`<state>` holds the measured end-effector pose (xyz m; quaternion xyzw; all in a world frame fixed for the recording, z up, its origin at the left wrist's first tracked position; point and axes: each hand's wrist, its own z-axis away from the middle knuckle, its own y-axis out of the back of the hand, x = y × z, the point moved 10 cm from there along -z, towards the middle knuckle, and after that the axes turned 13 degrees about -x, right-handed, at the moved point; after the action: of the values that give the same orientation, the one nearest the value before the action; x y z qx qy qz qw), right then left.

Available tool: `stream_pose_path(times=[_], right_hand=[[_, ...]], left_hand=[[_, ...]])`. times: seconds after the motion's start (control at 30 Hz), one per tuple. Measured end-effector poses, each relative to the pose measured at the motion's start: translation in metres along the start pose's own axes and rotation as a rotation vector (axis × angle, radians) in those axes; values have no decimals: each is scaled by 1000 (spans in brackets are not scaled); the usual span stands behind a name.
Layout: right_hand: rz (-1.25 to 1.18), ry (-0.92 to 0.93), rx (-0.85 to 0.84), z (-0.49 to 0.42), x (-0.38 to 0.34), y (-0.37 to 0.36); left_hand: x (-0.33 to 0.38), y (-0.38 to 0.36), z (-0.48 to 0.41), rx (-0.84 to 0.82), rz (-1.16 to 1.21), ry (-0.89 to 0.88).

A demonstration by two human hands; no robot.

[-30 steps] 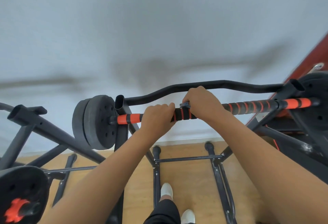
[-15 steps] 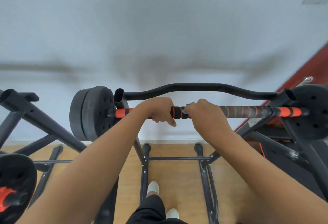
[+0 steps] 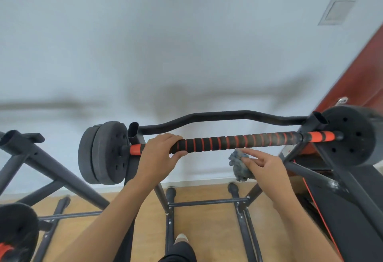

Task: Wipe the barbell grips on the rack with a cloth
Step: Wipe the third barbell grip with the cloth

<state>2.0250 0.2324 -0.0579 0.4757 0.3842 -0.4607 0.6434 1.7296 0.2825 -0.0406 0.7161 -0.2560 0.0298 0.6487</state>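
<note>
A long barbell with a black foam grip banded in orange lies horizontally across the uprights of a black tubular steel rack. Round black weight plates sit at both ends: one pair at the left end and one at the right end. A curved black bar runs behind the barbell, between the two rack uprights.

The person's left hand is wrapped around the grip near its left end, fingers over the top and thumb underneath. The right hand is just below the grip's right half, apart from the bar. It pinches a crumpled grey-blue cloth between the thumb and the fingers, with the index finger extended. The cloth's upper edge is very near the underside of the grip; contact cannot be determined.

Below, the rack's legs stand on a light wooden floor. A white wall rises behind.
</note>
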Motion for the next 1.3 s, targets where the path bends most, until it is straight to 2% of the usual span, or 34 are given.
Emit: stream_pose_path(times=[0.13,0.23,0.4,0.6,0.77,0.9,0.93,1.03,1.07,1.13,1.23,1.3], right_hand=[[-610,-108,-14,3,20,-13],[-846,-97,-66,4,24,-24],[-950,-99,-106,6,25,-34],[-848,-109,-160,3,21,-36],[-675,-90,-263,-8,-6,-37],[-483,-6,-236,-25,-36,-19],[-334,39,-222,-29,-48,-14],[404,218,-81,-41,-91,-2],[579,275,-62,-45,-101,-6],[794,351,-96,-55,-108,-21],[974,373,-196,-71,-98,-46],[1059,350,-218,-81,-91,-55]], left_hand=[[5,6,16,118,37,18],[7,11,27,190,25,33],[-4,17,38,219,3,90],[-5,16,50,199,101,123],[17,25,38,230,42,39],[48,19,8,106,21,-58],[56,15,-2,43,11,-75],[72,-3,-32,-137,-34,-72],[75,-9,-42,-180,-62,-54],[70,-20,-61,-273,-75,20],[45,-41,-75,-475,59,187],[38,-54,-74,-602,-31,212]])
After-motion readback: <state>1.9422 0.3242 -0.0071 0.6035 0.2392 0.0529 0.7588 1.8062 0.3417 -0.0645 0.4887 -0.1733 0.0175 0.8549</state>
